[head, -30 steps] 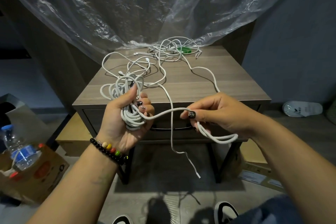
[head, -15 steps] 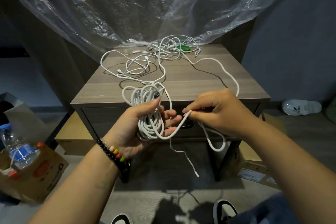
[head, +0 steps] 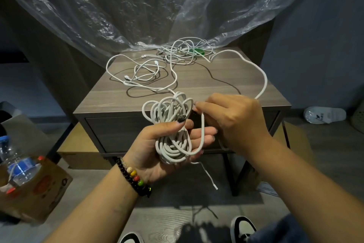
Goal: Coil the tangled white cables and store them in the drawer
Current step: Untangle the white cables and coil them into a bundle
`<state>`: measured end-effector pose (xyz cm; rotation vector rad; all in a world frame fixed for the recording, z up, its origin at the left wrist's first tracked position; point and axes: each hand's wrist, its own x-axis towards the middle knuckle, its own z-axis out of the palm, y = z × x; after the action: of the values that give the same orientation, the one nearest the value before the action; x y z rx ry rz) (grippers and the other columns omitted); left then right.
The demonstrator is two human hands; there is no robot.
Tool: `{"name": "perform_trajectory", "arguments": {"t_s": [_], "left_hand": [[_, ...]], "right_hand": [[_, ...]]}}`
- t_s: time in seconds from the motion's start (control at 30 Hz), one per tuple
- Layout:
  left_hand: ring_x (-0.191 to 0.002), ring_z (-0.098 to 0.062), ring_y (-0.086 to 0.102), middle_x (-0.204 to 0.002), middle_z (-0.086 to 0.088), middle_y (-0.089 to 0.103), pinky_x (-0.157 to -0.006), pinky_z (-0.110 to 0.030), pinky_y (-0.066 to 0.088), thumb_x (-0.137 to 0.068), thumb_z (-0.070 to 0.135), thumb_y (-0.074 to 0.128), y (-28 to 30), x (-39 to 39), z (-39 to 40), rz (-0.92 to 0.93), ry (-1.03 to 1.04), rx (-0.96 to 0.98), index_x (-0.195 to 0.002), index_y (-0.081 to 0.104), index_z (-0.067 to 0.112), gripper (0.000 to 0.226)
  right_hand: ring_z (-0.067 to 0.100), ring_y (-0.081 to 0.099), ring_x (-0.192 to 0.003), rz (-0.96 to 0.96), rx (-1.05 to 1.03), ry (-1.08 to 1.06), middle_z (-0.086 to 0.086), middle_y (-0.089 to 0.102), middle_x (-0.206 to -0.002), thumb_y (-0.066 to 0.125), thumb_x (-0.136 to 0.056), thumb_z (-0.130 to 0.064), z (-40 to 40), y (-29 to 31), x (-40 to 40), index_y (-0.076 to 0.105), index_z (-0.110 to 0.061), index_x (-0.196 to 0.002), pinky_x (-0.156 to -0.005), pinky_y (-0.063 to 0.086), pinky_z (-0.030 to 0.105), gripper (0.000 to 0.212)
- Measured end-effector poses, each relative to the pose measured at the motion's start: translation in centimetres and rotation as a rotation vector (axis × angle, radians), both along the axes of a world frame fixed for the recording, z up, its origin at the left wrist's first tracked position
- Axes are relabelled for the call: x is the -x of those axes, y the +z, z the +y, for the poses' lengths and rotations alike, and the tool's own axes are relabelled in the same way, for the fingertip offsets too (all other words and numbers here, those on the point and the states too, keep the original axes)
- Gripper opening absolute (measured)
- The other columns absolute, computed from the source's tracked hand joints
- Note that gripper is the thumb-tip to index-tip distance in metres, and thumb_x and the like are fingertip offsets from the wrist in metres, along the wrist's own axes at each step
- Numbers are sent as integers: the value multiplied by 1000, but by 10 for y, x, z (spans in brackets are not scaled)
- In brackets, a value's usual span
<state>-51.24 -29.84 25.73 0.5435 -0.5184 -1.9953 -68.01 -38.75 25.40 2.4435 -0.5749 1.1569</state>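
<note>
Head view, what's in the hands?
— One coil (head: 173,130) of white cable lies in the left hand (head: 157,150), thumb clamped over it, fingers loosely curled under. The right hand (head: 234,122) pinches one strand beside it.
— Where's the rest?
— One loose tangle (head: 177,53) on the nightstand (head: 197,83), its one drawer (head: 118,134) closed below.
— Anything else?
— One bottle (head: 17,164), one box (head: 39,187), two shoes.
</note>
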Motion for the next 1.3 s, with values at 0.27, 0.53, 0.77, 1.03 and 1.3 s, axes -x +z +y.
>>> {"name": "perform_trajectory", "arguments": {"t_s": [0.27,0.53,0.77,1.03,1.3], "left_hand": [[-61,-13,56,-72,-4,56,-61,-27,50,-61,21,86,-12,0,-9,-131,38,173,-91,69,11,36],[-47,-10,49,-55,-1,47,-51,-23,42,-64,10,70,-8,-10,-13,-463,102,120,-97,60,-1,36],[-42,-8,47,-54,-1,53,-43,-17,39,-72,7,62,-8,-11,-18,-568,209,16,-82,62,5,11],[-43,-11,47,-59,-3,55,-41,-19,40,-81,10,65,-18,-7,-30,-564,606,-89,-89,67,4,10],[-42,-10,45,-52,1,45,-42,-21,42,-88,10,59,-10,-17,-33,-453,825,-122,-78,57,11,10]], "right_hand": [[21,59,-58,15,-53,-22,3,66,-73,63,-89,-21,-4,-6,-1,73,-10,-87,-50,43,31,15],[16,50,-63,100,-187,-66,-4,63,-66,56,-85,-48,-7,1,6,75,-15,-83,-58,32,27,38],[15,44,-67,-44,-216,29,-3,56,-67,63,-88,-45,-10,2,7,66,-14,-72,-65,29,29,35],[20,55,-59,-131,-30,187,6,63,-69,68,-92,-24,-4,-4,0,73,-4,-78,-53,43,37,24],[20,52,-55,-91,-82,237,5,61,-67,67,-91,-22,1,-3,-5,72,-6,-75,-49,42,38,23]]}}
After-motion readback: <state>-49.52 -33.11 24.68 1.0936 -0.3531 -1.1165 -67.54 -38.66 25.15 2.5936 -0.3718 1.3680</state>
